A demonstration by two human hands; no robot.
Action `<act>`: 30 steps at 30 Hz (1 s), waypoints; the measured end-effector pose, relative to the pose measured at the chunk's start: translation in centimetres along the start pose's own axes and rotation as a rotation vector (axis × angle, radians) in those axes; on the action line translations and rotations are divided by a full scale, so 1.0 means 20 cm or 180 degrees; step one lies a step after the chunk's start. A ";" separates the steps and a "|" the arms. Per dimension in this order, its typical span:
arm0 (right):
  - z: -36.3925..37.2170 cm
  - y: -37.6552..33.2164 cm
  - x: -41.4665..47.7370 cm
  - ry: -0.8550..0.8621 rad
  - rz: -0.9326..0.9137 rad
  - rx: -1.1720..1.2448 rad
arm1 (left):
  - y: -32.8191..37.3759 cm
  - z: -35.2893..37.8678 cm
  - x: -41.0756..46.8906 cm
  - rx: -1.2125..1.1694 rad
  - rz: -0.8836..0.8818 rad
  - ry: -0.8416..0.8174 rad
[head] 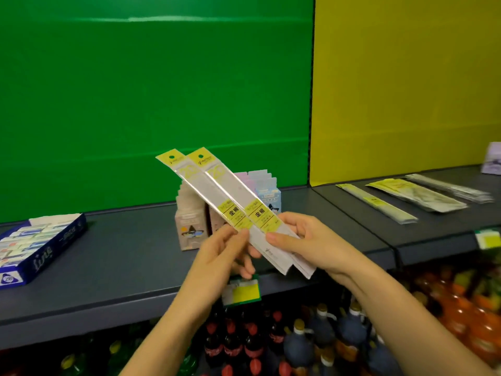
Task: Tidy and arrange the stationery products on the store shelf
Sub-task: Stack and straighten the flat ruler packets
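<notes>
Two long ruler packs, clear sleeves with yellow headers and yellow labels, tilt up and to the left above the dark grey shelf. My left hand pinches their lower left edge. My right hand grips their lower part from the right, thumb on top. Behind them stand small pastel boxes against the green back panel. More ruler packs and flat clear packets lie on the shelf section to the right.
A blue open display box of small items sits at the shelf's left. A pale box is at the far right. Price tags hang on the shelf's front edge. Drink bottles fill the shelf below.
</notes>
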State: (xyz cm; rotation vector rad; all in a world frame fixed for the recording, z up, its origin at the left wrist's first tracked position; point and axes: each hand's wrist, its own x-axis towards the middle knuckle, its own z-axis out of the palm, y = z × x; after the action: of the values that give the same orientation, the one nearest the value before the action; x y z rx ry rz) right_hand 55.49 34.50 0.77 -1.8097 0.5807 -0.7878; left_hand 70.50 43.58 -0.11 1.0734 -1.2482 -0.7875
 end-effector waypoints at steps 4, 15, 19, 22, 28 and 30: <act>-0.20 0.04 -0.08 0.0420 0.0054 0.0113 | -0.02 0.24 0.15 0.0165 0.0096 -0.0189; -1.15 0.18 -0.16 0.1486 0.0652 -0.0425 | -0.14 1.05 0.76 0.0699 -0.0508 -0.0401; -1.41 0.23 -0.14 0.1452 0.0695 -0.0392 | -0.23 1.26 0.94 0.1112 -0.0835 -0.0507; -1.51 0.29 -0.09 0.1386 0.0749 -0.0454 | -0.29 1.35 1.02 0.1622 -0.1025 -0.0448; -1.53 0.41 0.01 0.1255 0.0849 -0.0532 | -0.36 1.40 1.10 0.2163 -0.1286 -0.0377; -1.50 0.43 0.03 0.1138 0.0872 -0.0590 | -0.38 1.42 1.11 0.2397 -0.1245 -0.0355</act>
State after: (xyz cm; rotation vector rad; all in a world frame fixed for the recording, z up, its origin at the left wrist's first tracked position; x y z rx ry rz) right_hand 33.38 12.47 0.44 -1.7135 1.1418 -0.8958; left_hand 47.36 14.97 -0.09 1.9468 -1.4965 -0.6772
